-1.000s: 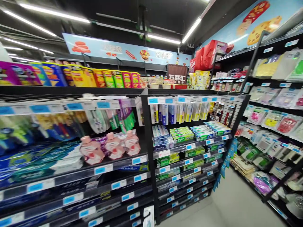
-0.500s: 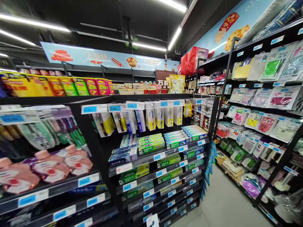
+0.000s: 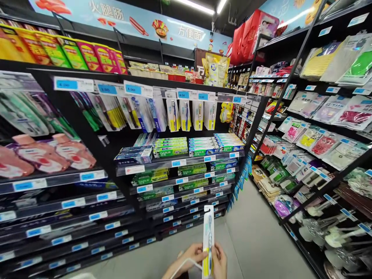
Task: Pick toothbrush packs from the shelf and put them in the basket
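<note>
A packaged toothbrush [image 3: 208, 232] stands upright at the bottom of the head view, its hang-hole card at the top and yellow at its lower end. My left hand [image 3: 190, 259] grips the pack from the left, fingers closed at its edge. On the other side my right hand [image 3: 220, 260] is closed on the lower part of the same pack. A white cable [image 3: 186, 260] loops across my left hand. Beyond my hands, more toothbrush packs [image 3: 185, 115] hang from hooks, with toothpaste boxes [image 3: 171, 147] stacked on the shelf beneath them.
Pink mouthwash bottles [image 3: 43, 155] stand on the left shelf. A yellow duck-shaped item [image 3: 226, 112] hangs near the rack's right end. A tall rack [image 3: 286, 157] of bagged goods lines the right side, across a grey floor aisle [image 3: 252, 228].
The view has tilted downward. The toothbrush pack, earlier showing only its top at the bottom edge, now appears almost whole, and both my hands have come into view holding it.
</note>
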